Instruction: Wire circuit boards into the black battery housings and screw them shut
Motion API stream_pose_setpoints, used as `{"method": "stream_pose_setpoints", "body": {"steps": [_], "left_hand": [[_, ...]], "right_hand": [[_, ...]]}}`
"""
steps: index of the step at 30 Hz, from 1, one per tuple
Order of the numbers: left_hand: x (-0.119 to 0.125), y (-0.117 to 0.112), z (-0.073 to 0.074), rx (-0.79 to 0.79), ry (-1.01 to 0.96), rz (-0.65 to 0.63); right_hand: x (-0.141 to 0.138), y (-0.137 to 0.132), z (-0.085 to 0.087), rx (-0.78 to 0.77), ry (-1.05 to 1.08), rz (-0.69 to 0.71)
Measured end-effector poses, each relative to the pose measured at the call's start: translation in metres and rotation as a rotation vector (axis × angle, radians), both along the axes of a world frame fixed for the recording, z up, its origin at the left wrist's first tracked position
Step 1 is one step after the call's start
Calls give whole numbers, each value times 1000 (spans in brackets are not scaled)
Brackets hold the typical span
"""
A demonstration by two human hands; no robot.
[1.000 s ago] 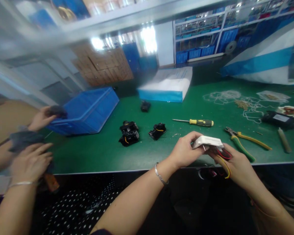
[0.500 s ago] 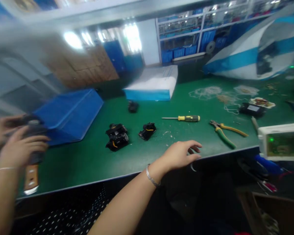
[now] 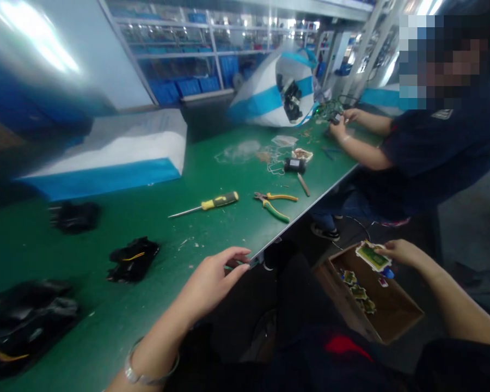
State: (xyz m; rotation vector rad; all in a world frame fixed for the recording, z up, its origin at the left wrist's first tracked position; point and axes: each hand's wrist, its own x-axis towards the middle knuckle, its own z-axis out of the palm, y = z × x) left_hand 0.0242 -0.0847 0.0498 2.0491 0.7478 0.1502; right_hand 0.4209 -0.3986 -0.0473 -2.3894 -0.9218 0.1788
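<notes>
My left hand (image 3: 214,275) rests at the front edge of the green table (image 3: 228,223), its fingers loosely curled against the edge with nothing visible in them. My right hand (image 3: 400,253) reaches down to the right and pinches a white-cased green circuit board (image 3: 372,256) over a brown cardboard box (image 3: 371,296) on the floor. Several similar boards lie inside the box. Black parts with yellow wires (image 3: 133,258) lie on the table to the left of my left hand.
A yellow-handled screwdriver (image 3: 212,202) and yellow-green pliers (image 3: 275,202) lie mid-table. A white and blue sack (image 3: 110,152) lies at the back. Another person (image 3: 424,136) sits at the table's far right, hands busy with small parts. Blue bins fill shelves behind.
The view has swung right. My right hand carried the white-cased board off the table and down over the cardboard box. My left hand let go of it and settled on the table edge.
</notes>
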Motion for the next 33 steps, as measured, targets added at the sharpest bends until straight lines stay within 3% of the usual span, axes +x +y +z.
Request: {"method": "stream_pose_setpoints", "body": {"steps": [4, 9, 12, 14, 17, 20, 22, 25, 29, 33], "left_hand": [[-3, -1, 0, 17, 23, 1], [-6, 3, -3, 77, 65, 42], [-8, 6, -4, 87, 98, 63], [-9, 7, -4, 94, 118, 68], [-12, 9, -4, 105, 136, 76], [-15, 12, -6, 108, 140, 81], [-17, 15, -7, 110, 141, 91], [-22, 17, -9, 133, 147, 113], [-28, 20, -8, 185, 148, 151], [-30, 22, -8, 211, 123, 184]], "right_hand": [[23, -4, -21, -174, 39, -24], [27, 51, -24, -201, 8, 76], [-3, 105, -4, -125, -88, 203], [-35, 141, 16, -15, -163, 220], [-89, 184, 42, 161, -153, 358], [-128, 216, 54, 257, -92, 513], [-134, 235, 55, 288, -91, 558], [-105, 267, 54, 270, -199, 432], [-33, 309, 54, 207, -324, 150], [17, 338, 50, 128, -339, 84]]}}
